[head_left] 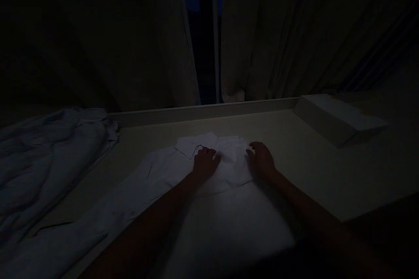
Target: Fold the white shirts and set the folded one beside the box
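Observation:
A white collared shirt (229, 170) lies on a pale tabletop (281, 130), its collar (194, 144) at the far side and a long sleeve stretching toward the lower left. My left hand (206, 161) rests on the shirt just below the collar, fingers laid on the cloth and thumb apart. At the shirt's right edge is my right hand (262, 159), with a gap between its thumb and fingers. Whether its fingertips touch the fabric is too dark to tell. The lower part of the shirt drops into shadow near my body.
On the left lies a heap of light, creased cloth (59, 144). A white box-like object (340, 117) stands at the right. Along the back runs a low raised edge (203, 112), with dark curtains (268, 43) behind it, parted at a narrow window gap. The light is very dim.

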Demonstrator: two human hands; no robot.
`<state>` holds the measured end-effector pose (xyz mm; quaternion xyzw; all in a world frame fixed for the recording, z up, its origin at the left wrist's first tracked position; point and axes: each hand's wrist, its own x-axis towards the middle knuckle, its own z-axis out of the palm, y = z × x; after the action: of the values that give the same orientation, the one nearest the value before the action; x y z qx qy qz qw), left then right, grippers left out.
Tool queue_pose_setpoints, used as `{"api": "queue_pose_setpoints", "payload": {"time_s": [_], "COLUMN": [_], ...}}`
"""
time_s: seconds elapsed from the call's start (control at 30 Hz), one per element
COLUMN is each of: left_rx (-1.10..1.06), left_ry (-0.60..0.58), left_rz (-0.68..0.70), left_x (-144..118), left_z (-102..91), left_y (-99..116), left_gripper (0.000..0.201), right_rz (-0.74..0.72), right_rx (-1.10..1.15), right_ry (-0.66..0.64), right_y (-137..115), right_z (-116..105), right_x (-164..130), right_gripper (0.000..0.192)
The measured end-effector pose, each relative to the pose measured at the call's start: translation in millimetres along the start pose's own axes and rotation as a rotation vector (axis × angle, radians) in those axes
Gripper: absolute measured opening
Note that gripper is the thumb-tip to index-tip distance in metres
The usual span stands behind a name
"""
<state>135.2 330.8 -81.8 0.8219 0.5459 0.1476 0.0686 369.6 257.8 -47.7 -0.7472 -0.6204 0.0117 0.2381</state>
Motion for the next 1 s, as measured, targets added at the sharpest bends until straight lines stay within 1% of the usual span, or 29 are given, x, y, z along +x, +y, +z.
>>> {"api": "queue_pose_setpoints", "payload": {"time_s": [0.03,0.07,0.1,0.17,0.23,0.3,0.37,0.47,0.5,0.57,0.63,0.73,0.8,0.87,0.93,1.0], "left_rx": [-0.011,-0.011,-0.002,0.031,0.054,0.057,0.043,0.021,0.025,0.051,0.081,0.105,0.104,0.101,0.102,0.109], "left_ry": [-0.007,-0.008,-0.004,0.014,0.024,0.030,0.068,0.127,0.119,0.057,-0.011,-0.068,-0.074,-0.073,-0.084,-0.103], "left_rz": [-0.014,-0.017,-0.008,0.014,0.013,0.006,0.068,0.285,0.350,0.404,0.368,0.271,0.247,0.246,0.241,0.224], "left_x": [3.3,5.9,7.5,7.9,4.8,-0.9,-8.8,-23.8,-29.1,-39.2,-47.8,-57.1,-61.5,-66.1,-73.2,-85.3], "left_z": [0.1,0.2,0.3,-0.1,-2.2,-6.6,-12.1,-16.3,-15.7,-11.4,-4.4,5.7,9.2,8.3,2.2,-9.8], "left_y": [0.1,0.4,0.8,2.1,3.7,6.6,12.5,28.0,33.7,43.2,46.9,41.9,35.5,29.3,22.5,12.2], "left_gripper": [0.045,0.045,0.043,0.038,0.035,0.034,0.038,0.045,0.048,0.059,0.070,0.075,0.075,0.076,0.077,0.075], "right_rz": [-0.089,-0.145,-0.193,-0.210,-0.183,-0.158,-0.158,-0.172,-0.175,-0.182,-0.201,-0.185,-0.158,-0.143,-0.149,-0.160], "right_rx": [-0.032,-0.072,-0.114,-0.179,-0.211,-0.220,-0.219,-0.198,-0.186,-0.165,-0.157,-0.158,-0.160,-0.169,-0.186,-0.205], "right_ry": [0.015,0.009,-0.028,-0.112,-0.172,-0.190,-0.172,-0.107,-0.091,-0.092,-0.133,-0.231,-0.239,-0.199,-0.168,-0.151], "right_y": [-0.8,-1.2,-1.2,0.2,2.7,4.4,2.7,-9.0,-14.5,-24.5,-29.2,-22.6,-13.0,-4.3,1.1,3.5], "right_z": [-0.7,0.4,3.1,11.1,18.2,21.1,19.8,16.9,17.4,22.2,31.8,50.4,61.3,69.1,73.7,76.7], "right_x": [-20.9,-40.9,-58.8,-85.9,-100.0,-103.7,-99.4,-77.8,-66.3,-39.3,-12.4,13.5,18.5,17.3,14.5,13.0], "right_gripper": [0.040,0.042,0.045,0.051,0.056,0.059,0.061,0.062,0.062,0.063,0.064,0.068,0.073,0.075,0.076,0.077]}}
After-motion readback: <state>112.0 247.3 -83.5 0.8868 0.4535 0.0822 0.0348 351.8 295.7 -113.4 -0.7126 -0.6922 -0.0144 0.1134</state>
